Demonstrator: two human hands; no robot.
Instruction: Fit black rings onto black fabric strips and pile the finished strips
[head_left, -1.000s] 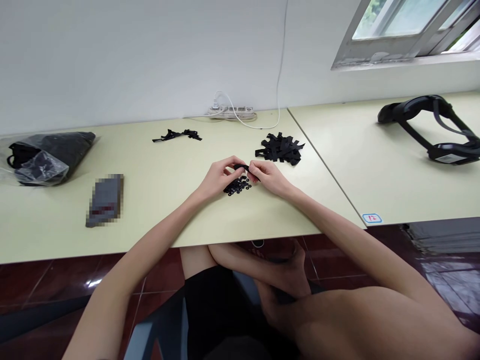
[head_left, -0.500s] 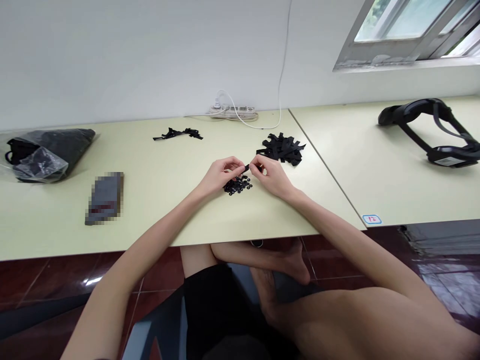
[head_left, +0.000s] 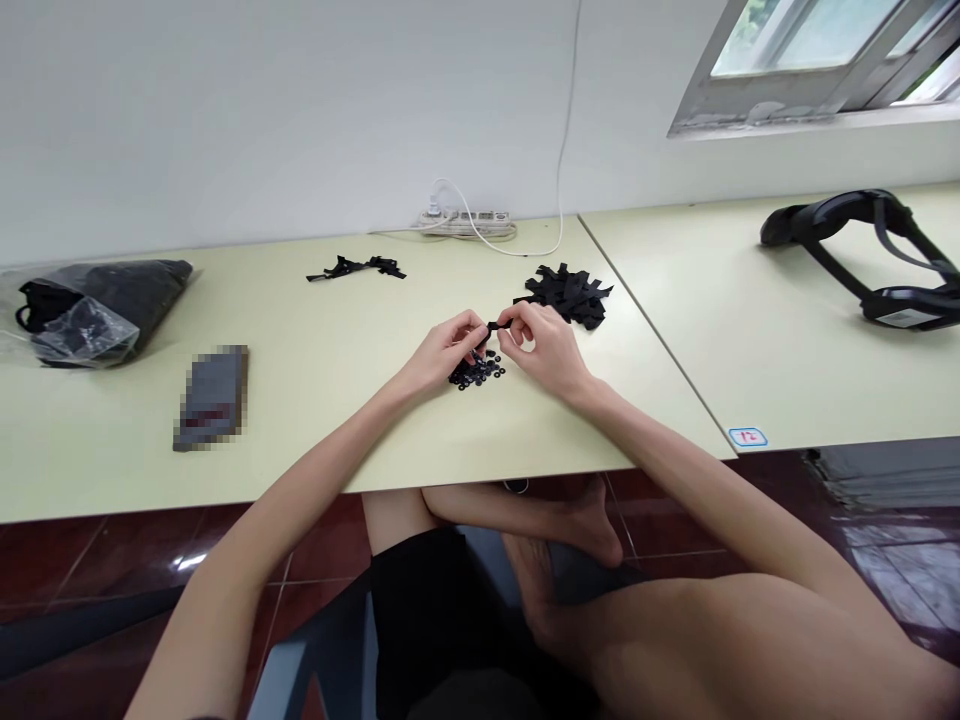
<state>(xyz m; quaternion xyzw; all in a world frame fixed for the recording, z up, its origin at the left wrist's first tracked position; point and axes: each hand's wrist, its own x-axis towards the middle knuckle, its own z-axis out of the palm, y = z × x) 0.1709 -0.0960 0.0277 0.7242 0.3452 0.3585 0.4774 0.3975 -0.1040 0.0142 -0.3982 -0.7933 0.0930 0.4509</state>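
Between my two hands stretches a short black fabric strip (head_left: 493, 326), held just above the table. My left hand (head_left: 448, 350) pinches its left end between thumb and fingertips. At its right end, my right hand (head_left: 553, 350) has its fingers closed on the strip, the thumb bent below. Directly under my left fingers lies a small heap of black ring-shaped pieces (head_left: 474, 374), partly covered by that hand. A larger pile of black strips (head_left: 571, 298) lies just beyond my right hand. Farther back on the left is a smaller group of black strips (head_left: 367, 267).
A plastic bag with black contents (head_left: 105, 312) and a blurred dark flat object (head_left: 214, 398) lie at left. By the wall sits a power strip (head_left: 466, 222) with a white cable. A black headset (head_left: 862, 250) rests on the right-hand table (head_left: 712, 300).
My right fingers have shifted slightly up along the strip, and their grip looks looser around the thumb. More of the strip shows between the hands. The left hand has barely moved.
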